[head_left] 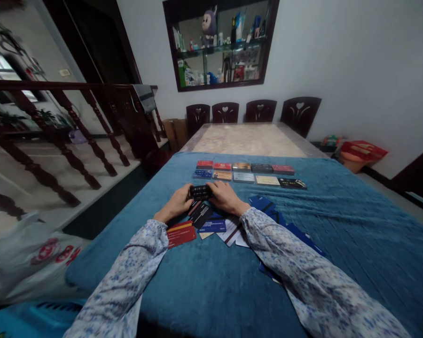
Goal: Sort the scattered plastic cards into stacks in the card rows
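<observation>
Seemingly at the squaring-up step, the left hand point(178, 203) and right hand point(227, 197) pinch a black card point(199, 193) by its ends, between loose cards point(213, 226) toward the near edge of the tabletop point(238, 141) and rows of stacked cards point(243, 177); the next move likely calls for a level grip.

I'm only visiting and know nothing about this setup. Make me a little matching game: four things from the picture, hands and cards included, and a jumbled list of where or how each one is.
Things
1. Left hand and right hand
2. Sorted card stacks
3. Plush toy
4. Grey towel

Places or states
A. Inside the wall cabinet
B. Hanging over the railing
C. Fingers holding a black, card-sized item
D. In two rows on the blue cloth

Pairs: 1-C, 2-D, 3-A, 4-B
</observation>
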The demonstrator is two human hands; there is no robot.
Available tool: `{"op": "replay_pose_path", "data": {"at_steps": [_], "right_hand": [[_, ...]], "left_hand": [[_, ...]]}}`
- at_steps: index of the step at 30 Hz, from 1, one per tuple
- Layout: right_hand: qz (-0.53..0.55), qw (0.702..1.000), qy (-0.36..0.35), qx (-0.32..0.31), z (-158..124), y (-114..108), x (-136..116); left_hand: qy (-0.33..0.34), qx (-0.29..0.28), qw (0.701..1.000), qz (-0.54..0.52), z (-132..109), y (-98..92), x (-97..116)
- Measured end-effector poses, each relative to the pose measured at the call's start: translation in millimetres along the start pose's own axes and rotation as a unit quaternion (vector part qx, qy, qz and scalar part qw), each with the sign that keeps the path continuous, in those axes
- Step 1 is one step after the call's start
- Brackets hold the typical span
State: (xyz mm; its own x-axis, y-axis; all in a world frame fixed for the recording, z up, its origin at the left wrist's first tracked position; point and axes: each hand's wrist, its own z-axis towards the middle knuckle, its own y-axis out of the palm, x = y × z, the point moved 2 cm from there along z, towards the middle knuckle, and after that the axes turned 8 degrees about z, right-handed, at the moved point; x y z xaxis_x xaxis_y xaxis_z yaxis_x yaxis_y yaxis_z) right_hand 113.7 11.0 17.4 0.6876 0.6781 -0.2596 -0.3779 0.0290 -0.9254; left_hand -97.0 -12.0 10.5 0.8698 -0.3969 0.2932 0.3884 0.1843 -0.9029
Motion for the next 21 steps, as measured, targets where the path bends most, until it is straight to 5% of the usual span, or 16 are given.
{"op": "replay_pose_path", "data": {"at_steps": [8,21], "right_hand": [[0.014,1.0,0.025,-0.011,2.4,-0.7,3.5],[-0.012,1.0,0.011,-0.017,4.6,-5.7,6.8]], "left_hand": [[0.031,0.041,0.999,-0.005,2.0,2.8,-4.1],[0.032,0.012,0.999,0.033,3.0,0.5,3.1]]}}
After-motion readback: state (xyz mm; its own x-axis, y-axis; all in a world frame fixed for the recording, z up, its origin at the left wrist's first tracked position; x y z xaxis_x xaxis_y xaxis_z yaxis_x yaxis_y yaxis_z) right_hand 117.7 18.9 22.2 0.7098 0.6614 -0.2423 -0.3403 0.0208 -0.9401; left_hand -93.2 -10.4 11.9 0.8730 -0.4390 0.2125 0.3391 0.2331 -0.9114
